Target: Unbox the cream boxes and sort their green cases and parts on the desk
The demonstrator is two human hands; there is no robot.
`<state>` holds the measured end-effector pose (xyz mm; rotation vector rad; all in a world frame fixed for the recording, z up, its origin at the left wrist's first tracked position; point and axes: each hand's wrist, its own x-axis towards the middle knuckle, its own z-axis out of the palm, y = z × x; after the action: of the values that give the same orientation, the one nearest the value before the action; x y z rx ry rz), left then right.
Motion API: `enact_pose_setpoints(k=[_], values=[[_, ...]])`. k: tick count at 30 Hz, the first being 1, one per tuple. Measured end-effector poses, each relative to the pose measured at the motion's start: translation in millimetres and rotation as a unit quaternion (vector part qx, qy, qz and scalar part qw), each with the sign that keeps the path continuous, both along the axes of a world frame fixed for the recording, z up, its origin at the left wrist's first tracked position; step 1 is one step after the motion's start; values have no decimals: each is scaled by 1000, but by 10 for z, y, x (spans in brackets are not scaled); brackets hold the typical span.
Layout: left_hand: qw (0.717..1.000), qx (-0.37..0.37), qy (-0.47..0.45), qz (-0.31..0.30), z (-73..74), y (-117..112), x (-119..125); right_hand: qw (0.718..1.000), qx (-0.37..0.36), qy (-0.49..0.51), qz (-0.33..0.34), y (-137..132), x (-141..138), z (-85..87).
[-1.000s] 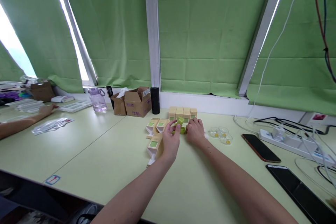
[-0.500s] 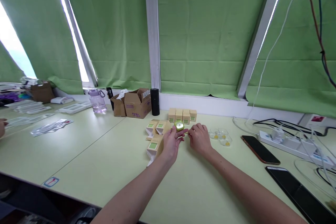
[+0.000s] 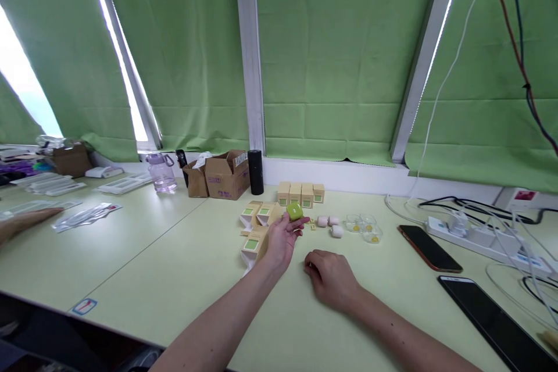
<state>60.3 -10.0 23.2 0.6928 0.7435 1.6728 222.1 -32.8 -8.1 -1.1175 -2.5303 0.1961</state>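
Observation:
My left hand (image 3: pixel 283 239) holds a small green square case with rounded corners (image 3: pixel 294 211) up at its fingertips, above the table. My right hand (image 3: pixel 332 278) rests low over the table, closer to me, with its fingers curled in. Whatever those fingers may hold is hidden. Beyond it lie tiny yellow pieces (image 3: pixel 313 225) and three pale pink cylinders (image 3: pixel 337 232). To their right sit clear round plastic covers (image 3: pixel 371 234) with yellow spots. Open cream boxes with green labels (image 3: pixel 251 244) lie just left of my left hand.
Several closed cream boxes (image 3: pixel 307 193) stand at the back, near a black cylinder (image 3: pixel 256 173) and an open cardboard carton (image 3: pixel 226 177). A phone (image 3: pixel 429 248), a tablet (image 3: pixel 492 317) and a power strip (image 3: pixel 483 238) lie right. Another person's hand (image 3: pixel 32 221) reaches in at far left.
My right hand has drawn back towards me, uncovering the pink cylinders and yellow pieces. The green case has turned, showing a plain green face instead of its pale centre. The other person's hand reaches further in.

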Motion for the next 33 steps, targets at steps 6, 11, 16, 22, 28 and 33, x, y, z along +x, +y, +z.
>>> enact_pose_setpoints(k=[6,11,16,22,28,33], values=[[999,4,30,19,-30,24,-20,1000,14,-13,12,-17,6,9],[983,8,165,77,-64,76,-37,1000,11,-13,16,-17,8,27],[905,21,394,158,-92,67,-92,1000,8,-14,17,-13,10,31],[706,70,686,160,-65,-7,-131,1000,13,-10,15,-12,7,28],[522,3,846,110,-26,-2,-84,999,33,-11,-3,-2,-8,3],[511,-7,853,101,-71,21,-75,996,73,-13,-39,84,-17,-17]])
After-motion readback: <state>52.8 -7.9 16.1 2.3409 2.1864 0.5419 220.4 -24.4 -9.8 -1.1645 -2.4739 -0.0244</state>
